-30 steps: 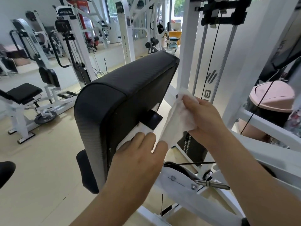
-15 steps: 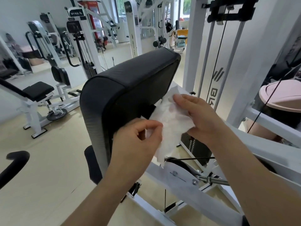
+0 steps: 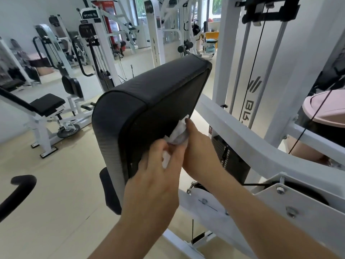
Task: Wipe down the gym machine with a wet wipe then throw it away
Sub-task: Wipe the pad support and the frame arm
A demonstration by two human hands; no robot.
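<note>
Well, my left hand (image 3: 158, 165) and right hand (image 3: 197, 152) are both pinching the bunched wipe (image 3: 177, 133) against the back of the pad (image 3: 149, 94); I'm judging the wiping barely begun, binning yet to come.

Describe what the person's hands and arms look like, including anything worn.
The left hand and the right hand are both bare: no gloves, rings, watch or bracelet show. The arms are uncovered as far as the picture reaches, and no sleeve comes into view.
</note>
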